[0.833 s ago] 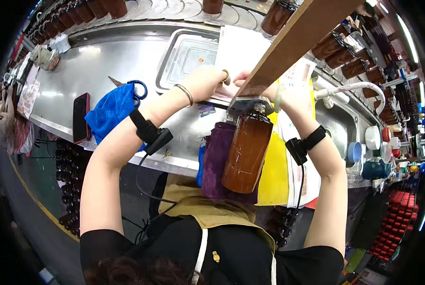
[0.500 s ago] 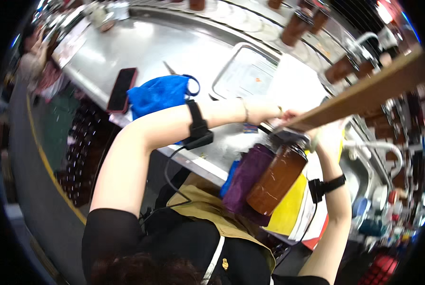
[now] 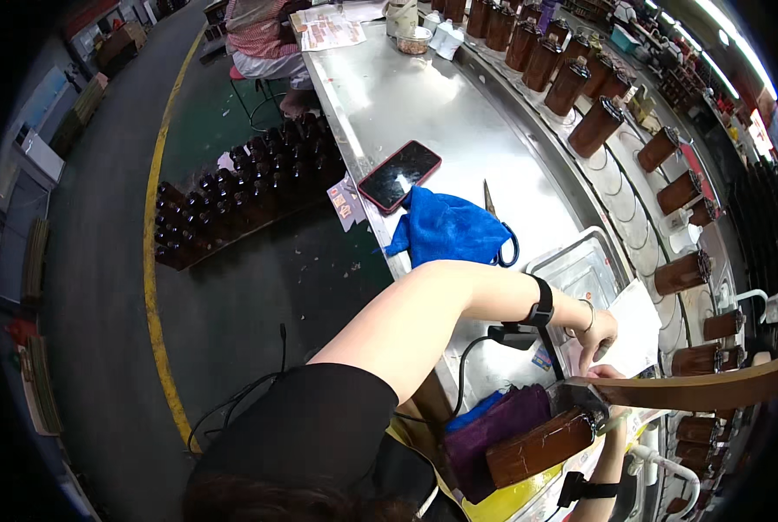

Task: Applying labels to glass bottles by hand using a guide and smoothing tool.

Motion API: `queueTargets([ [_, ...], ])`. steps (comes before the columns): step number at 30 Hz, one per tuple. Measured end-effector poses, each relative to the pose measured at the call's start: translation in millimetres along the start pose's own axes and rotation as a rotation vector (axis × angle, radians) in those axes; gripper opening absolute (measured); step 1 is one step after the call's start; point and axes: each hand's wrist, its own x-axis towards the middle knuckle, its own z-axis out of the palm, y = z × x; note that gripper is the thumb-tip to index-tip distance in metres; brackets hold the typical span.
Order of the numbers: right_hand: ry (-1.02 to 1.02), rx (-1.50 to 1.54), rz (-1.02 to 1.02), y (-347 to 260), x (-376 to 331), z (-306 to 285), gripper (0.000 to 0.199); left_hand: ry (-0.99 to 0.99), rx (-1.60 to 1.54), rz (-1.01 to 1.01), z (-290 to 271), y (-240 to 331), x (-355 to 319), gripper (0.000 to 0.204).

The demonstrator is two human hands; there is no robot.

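Observation:
My left hand [image 3: 598, 336] reaches down just beyond a long brown bar [image 3: 694, 396], its fingers bent and close together. Touching or nearly touching it is my right hand [image 3: 607, 372], fingers curled and partly hidden by the bar. Whatever lies between the fingertips is too small or covered to make out. On the near side of the bar, a glossy brown bottle-like block [image 3: 541, 448] with a dark end lies tilted over a purple cloth [image 3: 498, 435]. White paper sheets [image 3: 637, 326] lie beyond my hands.
A blue cloth [image 3: 454, 228], scissors [image 3: 509, 246] and a phone [image 3: 400, 176] lie on the metal table [image 3: 389, 96]. A clear tray [image 3: 580, 265] sits near the papers. Several brown bottles [image 3: 596, 126] stand along the far rack. A tap [image 3: 667, 461] is at the lower right.
My view has swung to the left, so the table, the bottles and both hands appear farther right. My hands stay together by the brown bar; the left hand's fingers now show more clearly.

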Motion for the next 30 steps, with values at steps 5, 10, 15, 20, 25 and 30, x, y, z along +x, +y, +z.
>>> queueTargets([
  [5, 0.093, -0.062, 0.025, -69, -10, 11, 0.024, 0.227, -0.055, -0.015, 7, -16, -1, 0.031],
  [10, 0.239, -0.313, -0.128, -50, -5, -10, 0.02, 0.379, -0.213, 0.028, 8, -12, 3, 0.039],
  [15, 0.572, -0.324, -0.164, -87, -4, -15, 0.016, 0.382, -0.029, -0.085, -16, 1, -12, 0.046],
  [20, 1.093, -0.994, -0.425, -113, 0, -38, 0.016, 0.675, -0.177, -0.13, -32, 1, -5, 0.026],
  [25, 0.791, -0.785, -0.339, -130, -1, -12, 0.06, 0.787, -0.212, -0.207, -41, 6, -7, 0.025],
  [30, 0.833, -0.708, -0.279, -81, 15, -20, 0.092, 0.651, -0.277, -0.177, -40, 23, -16, 0.024],
])
